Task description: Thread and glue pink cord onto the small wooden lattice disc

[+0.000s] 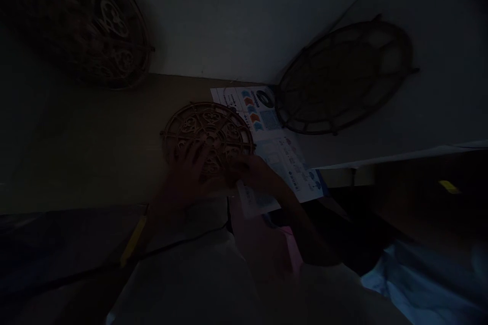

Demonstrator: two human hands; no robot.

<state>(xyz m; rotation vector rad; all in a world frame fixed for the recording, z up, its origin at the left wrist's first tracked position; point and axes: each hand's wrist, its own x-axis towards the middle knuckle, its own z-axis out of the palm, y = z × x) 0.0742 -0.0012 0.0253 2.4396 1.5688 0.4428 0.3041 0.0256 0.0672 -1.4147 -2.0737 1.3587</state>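
The view is very dark. A round, reddish-brown openwork disc (211,139) with spokes, a hub and scrollwork lies on the work surface in front of me. My left hand (186,170) rests on its near left part, fingers spread over the scrollwork. At the near right rim, my right hand (253,172) has its fingers curled in and seems to grip the edge. Shadow hides its fingertips. Partly under the disc and the right hand lies a printed sheet (285,162) with blue and orange figures.
A larger openwork disc (114,51) stands at the upper left. To the right, a spoked oval frame (343,76) leans against a pale panel (236,20). The surface's front edge runs just before my body. Light blue fabric (412,279) shows at the lower right.
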